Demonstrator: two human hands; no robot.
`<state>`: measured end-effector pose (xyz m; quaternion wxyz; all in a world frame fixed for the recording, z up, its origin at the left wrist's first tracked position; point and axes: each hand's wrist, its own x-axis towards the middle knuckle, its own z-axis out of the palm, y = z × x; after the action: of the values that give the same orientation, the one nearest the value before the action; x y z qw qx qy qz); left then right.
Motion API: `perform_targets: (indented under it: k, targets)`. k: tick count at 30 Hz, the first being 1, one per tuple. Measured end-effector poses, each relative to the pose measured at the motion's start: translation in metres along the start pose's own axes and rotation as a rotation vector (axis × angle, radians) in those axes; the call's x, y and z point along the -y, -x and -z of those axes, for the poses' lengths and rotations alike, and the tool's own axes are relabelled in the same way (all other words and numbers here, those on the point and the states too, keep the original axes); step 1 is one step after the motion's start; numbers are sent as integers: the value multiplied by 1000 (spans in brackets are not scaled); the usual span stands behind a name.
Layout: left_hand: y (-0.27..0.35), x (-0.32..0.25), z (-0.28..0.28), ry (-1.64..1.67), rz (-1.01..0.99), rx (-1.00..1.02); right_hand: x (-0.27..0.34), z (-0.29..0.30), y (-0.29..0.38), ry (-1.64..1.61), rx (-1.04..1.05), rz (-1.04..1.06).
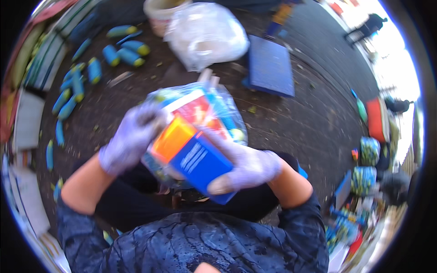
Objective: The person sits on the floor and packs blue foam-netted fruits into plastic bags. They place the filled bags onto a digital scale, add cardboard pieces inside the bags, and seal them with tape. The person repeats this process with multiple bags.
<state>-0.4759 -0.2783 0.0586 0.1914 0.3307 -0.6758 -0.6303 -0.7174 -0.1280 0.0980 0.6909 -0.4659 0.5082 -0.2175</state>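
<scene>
My right hand point(244, 167), in a pale purple glove, grips a blue and orange carton point(201, 160) by its blue end, thumb on top. White writing runs across the blue face. My left hand point(138, 133), gloved alike, is curled beside the orange end; blur hides whether it holds the carton, the bag behind or nothing. Under and behind the carton is a clear plastic bag point(235, 105) packed with blue-wrapped, green-ended vegetables. A red and white printed panel point(196, 109) shows at its front.
Several blue-wrapped vegetables point(78, 83) lie scattered on the dark floor point(290, 129) to the left. Ahead are a white plastic bag point(211, 34), a tub point(158, 17) and a flat blue slab point(271, 66). Filled bags point(364, 181) and a red box point(377, 119) stand right.
</scene>
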Motion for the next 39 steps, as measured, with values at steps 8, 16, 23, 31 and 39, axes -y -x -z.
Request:
perform_targets:
  k: [8,16,23,31,39]
  targets:
    - [-236,149,110,-253,113,-297,49,22,-28,-842,-205,-130]
    - [-188,239,74,-1435,582,-84,32,28,-54,-797,-213,-136]
    - [-16,88,13,-928,-721,-627,28,48,-81,-798,-255,-138]
    - [82,120,-169,-922,-205,-656,16,14,-70,-503,-357,122]
    - [23,153,-148,-848,-231,-644,-46,-100,73,-532,-378,-175]
